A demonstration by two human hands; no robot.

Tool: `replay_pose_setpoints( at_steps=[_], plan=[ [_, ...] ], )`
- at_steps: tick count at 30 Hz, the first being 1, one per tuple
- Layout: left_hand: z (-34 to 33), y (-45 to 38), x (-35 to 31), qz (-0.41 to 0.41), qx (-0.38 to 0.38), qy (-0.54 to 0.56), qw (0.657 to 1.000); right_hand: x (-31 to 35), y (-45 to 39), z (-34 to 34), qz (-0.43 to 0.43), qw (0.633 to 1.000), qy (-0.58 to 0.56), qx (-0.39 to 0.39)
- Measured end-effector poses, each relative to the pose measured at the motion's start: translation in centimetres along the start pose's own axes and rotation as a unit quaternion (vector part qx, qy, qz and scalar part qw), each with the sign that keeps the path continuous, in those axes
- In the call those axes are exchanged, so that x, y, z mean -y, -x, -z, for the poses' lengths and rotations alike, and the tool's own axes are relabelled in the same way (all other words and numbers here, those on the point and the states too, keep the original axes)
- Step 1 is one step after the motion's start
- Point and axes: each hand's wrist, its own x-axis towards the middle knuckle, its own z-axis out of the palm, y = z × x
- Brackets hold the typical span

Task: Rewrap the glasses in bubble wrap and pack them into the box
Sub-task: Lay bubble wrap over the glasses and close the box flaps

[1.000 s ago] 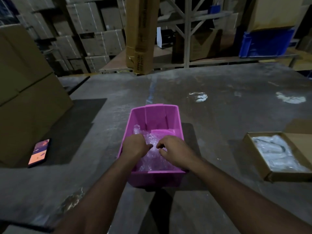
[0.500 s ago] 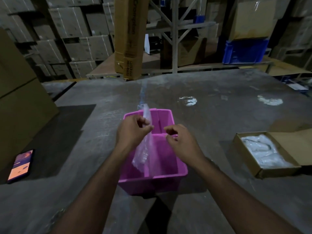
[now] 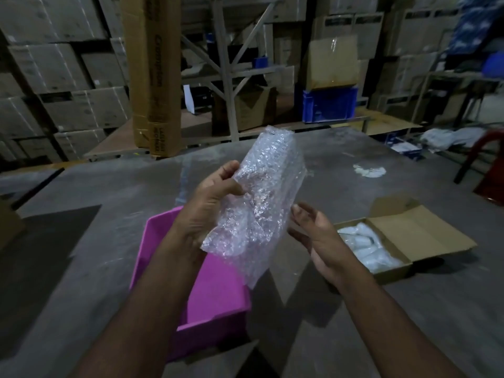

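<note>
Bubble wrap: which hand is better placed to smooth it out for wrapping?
Probably the right hand. It is open, holds nothing and sits just beside the bubble wrap. The left hand already grips the sheet's left edge, holding it up above the pink bin, so it serves as the anchor.

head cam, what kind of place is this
Probably a warehouse or stockroom: stacked cardboard cartons fill the back, a metal rack frame stands behind the grey packing table, and a blue plastic crate sits on a shelf.

Grey table: pink bin at 6 o'clock, open cardboard box at 3 o'clock, white smear at 1 o'clock.
</note>
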Motion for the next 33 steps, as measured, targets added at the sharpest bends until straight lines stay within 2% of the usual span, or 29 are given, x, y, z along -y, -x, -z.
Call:
replay_pose_setpoints(
  at_steps=[3,6,9,13,18,24,27,30,33],
  plan=[
    [-2.6,-1.0,0.5,0.021,0.026,0.028,0.999,1.8,0.2,2.9,-0.038,0.992,-0.107,0.061],
    [-4.2,-2.4,2.1,0.036,0.002,-0.022,0.999,3.7,0.4,5.4,-0.057,0.982,-0.143,0.11],
    [-4.9,-4.0,4.6,0.055,-0.013,-0.027,0.998,4.9,-0.1,8.0,-0.039,0.981,-0.168,0.094],
    [-5.2,-5.4,7.7,0.087,-0.033,-0.025,0.995,5.7,-0.9,11.6,-0.026,0.982,-0.187,0.023],
    [-6.2,-6.6,10.6,0.114,-0.03,-0.064,0.991,6.1,-0.8,14.9,0.043,0.99,-0.124,-0.058],
    [-7.8,-7.0,12.0,0.023,-0.035,-0.214,0.976,7.0,-0.9,15.8,0.108,0.992,0.0,-0.068],
    [-8.4,-7.0,12.4,0.019,-0.029,-0.233,0.972,7.1,-0.9,15.9,0.136,0.987,0.064,-0.048],
    [-7.8,-6.7,12.3,0.02,-0.015,-0.247,0.969,7.3,-1.3,16.4,0.165,0.979,0.094,-0.069],
    [-6.9,-6.4,12.0,-0.015,-0.009,-0.271,0.963,7.7,-1.8,16.8,0.18,0.975,0.091,-0.097]
  ],
)
